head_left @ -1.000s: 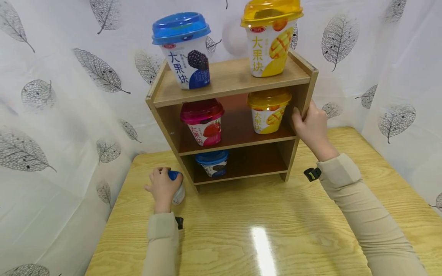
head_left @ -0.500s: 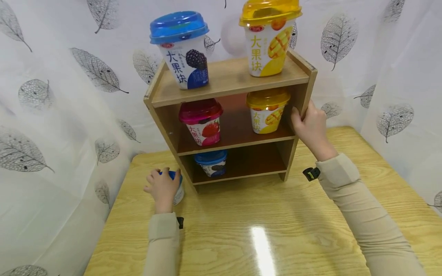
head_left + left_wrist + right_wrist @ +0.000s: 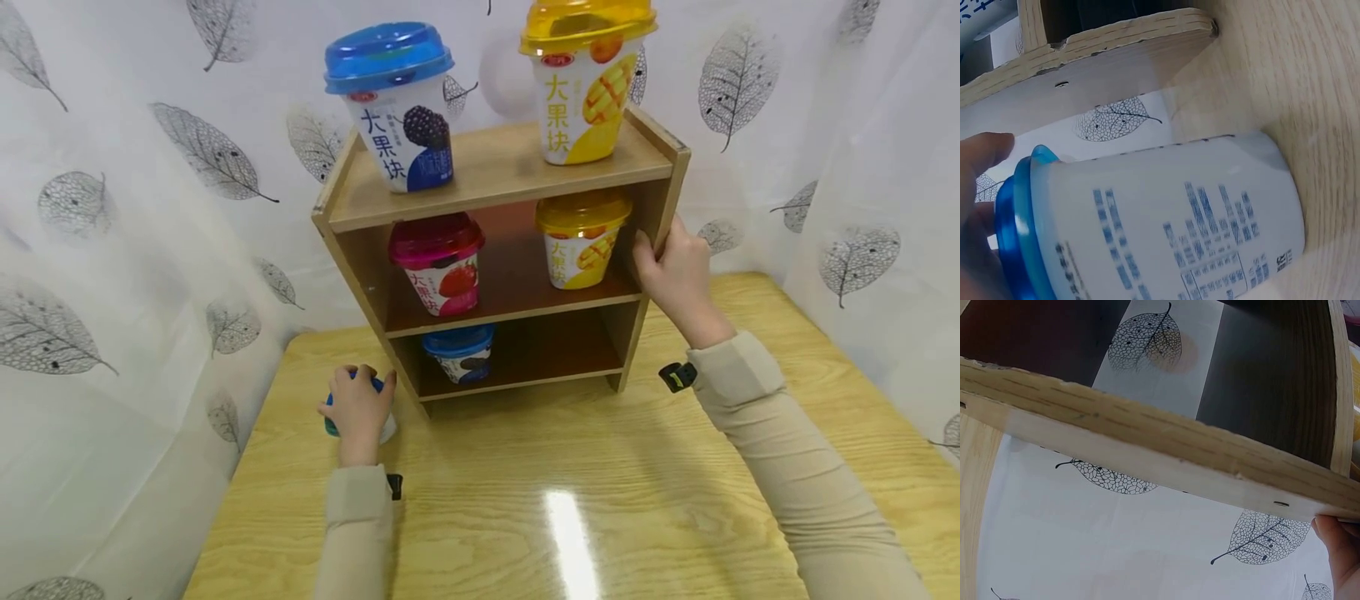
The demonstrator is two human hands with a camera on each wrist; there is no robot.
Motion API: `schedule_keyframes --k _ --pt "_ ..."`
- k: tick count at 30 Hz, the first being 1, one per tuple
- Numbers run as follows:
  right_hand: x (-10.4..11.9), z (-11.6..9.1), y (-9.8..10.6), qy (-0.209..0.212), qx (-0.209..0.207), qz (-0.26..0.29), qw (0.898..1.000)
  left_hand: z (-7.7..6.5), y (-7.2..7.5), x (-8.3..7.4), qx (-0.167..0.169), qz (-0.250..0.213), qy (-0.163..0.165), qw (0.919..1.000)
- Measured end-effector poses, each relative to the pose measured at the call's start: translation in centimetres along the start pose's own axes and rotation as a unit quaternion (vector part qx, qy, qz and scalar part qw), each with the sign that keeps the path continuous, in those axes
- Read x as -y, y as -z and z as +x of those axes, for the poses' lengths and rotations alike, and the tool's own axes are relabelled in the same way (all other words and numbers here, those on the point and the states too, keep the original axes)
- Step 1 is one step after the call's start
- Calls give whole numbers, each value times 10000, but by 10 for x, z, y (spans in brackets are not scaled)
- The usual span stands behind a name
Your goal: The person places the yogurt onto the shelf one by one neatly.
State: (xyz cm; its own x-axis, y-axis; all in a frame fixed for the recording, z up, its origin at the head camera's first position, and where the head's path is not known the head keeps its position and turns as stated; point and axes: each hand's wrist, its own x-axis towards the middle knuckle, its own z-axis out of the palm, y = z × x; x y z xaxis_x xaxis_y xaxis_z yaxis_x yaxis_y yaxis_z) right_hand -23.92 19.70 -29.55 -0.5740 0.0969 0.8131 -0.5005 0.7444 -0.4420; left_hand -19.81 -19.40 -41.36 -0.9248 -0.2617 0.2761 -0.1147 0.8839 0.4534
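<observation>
My left hand [image 3: 360,408] holds a white yogurt cup [image 3: 1166,212] from above by its blue lid [image 3: 1022,231], on the table just left of the shelf. Rows of blue print cover the side of the cup facing the left wrist camera; the hand hides most of it from the head view. My right hand [image 3: 677,275] grips the right side panel of the small wooden shelf [image 3: 495,204], thumb at the inner front edge. In the right wrist view, part of that hand [image 3: 1341,556] touches the panel's outer side.
On the shelf top stand a blue-lidded blackberry cup [image 3: 405,125] and a yellow-lidded cup [image 3: 588,100]. The middle tier bears a pink-lidded strawberry cup [image 3: 442,275] and a yellow-lidded cup [image 3: 585,250]. Another blue-lidded cup [image 3: 461,358] sits low left. Leaf-patterned sheeting [image 3: 135,275] surrounds the table [image 3: 487,500].
Under my left hand the blue-lidded cup has shifted or turned, so its lid edge now shows left of the hand as well. My right hand stays on the shelf panel.
</observation>
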Motion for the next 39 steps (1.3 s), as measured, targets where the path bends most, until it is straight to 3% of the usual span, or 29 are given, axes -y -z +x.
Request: schedule_keyframes --k 14,18,23,31,39 --pt "1 0 2 -2 11 14 10000 -6 2 4 -251 -424 -144 9987" --pt "-1 -5 2 -82 89 -26 9999 -12 2 7 -529 -481 93 9974" --pt "0 -3 1 -84 82 14 9999 -14 6 11 -882 57 518 9947" --pt "1 2 0 36 22 2 10000 -17 8 16 -380 437 1043 9929" --pt "2 0 1 -83 19 62 9999 -19 6 19 -353 329 918 9946"
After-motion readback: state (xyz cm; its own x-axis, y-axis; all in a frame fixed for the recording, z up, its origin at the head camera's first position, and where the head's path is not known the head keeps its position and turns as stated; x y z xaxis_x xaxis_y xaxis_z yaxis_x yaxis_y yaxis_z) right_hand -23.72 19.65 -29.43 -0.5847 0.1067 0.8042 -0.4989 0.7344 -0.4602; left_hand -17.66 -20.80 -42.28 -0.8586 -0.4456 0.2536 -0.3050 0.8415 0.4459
